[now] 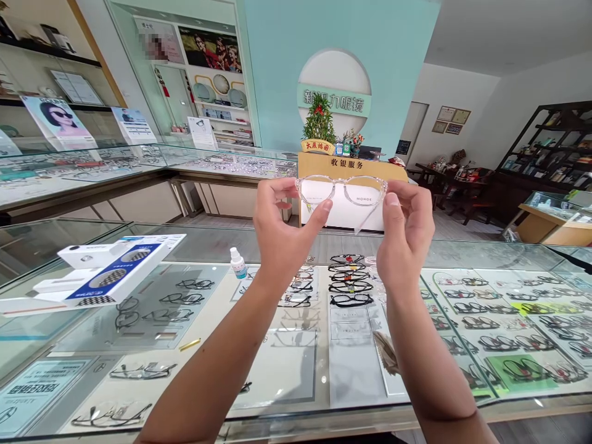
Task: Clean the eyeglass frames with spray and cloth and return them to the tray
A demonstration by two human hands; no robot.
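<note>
A pair of clear-framed glasses (341, 180) is raised above the glass display counter, its lenses facing me. My left hand (289, 225) pinches the frame's left end, with the thumb near the lower part of the left lens. At the right end my right hand (406, 228) grips the frame between thumb and fingers. A see-through temple hangs below the right lens. Under my hands, several dark-framed glasses (350, 287) lie in a column in the counter.
On the counter (213, 237) stand a small white bottle (238, 263) and an open white and blue box (113, 271) at the left. A brown cloth (387, 353) lies by my right forearm. Beyond is a wooden cashier desk (361, 165).
</note>
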